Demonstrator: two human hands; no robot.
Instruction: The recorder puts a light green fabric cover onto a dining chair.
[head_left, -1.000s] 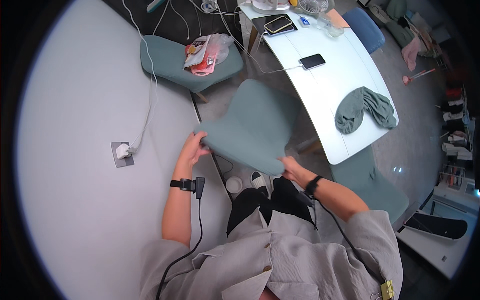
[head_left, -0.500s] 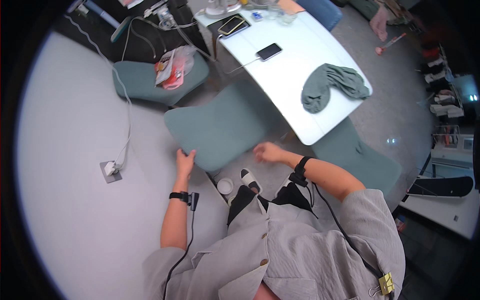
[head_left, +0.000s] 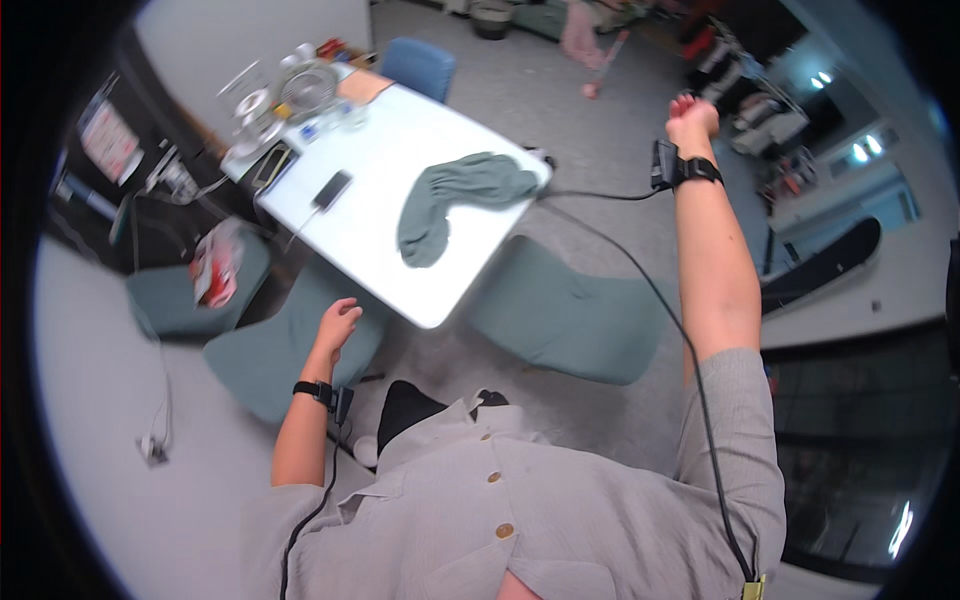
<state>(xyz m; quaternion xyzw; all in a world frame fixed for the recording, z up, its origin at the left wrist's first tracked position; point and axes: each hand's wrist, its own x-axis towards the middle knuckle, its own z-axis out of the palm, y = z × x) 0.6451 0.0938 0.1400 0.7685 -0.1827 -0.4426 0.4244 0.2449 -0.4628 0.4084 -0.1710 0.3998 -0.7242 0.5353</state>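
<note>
My left hand [head_left: 340, 327] hangs over a green-covered chair [head_left: 270, 350] near the table's front corner; its fingers are loosely bent and apart, with nothing seen in them. I cannot tell whether it touches the seat. Stretched far out to the right, my right hand [head_left: 692, 120] is raised with its fingers curled in, and no object shows in it. A crumpled green cloth cover [head_left: 430, 215] lies on the white table [head_left: 385, 270] between my hands. Another green-covered chair [head_left: 575, 320] stands at the table's right side. Each wrist wears a black strap with a cabled device.
A phone [head_left: 333, 189] lies on the table, with a fan [head_left: 308, 90] and glassware behind it. A bag [head_left: 216, 265] rests on a further green chair [head_left: 150, 300] at left. A blue chair [head_left: 418, 68] stands beyond the table. Cables run from my right wrist.
My left hand has come off the near edge of the left chair. My right arm has swung out far to the right. The view has turned rightward.
</note>
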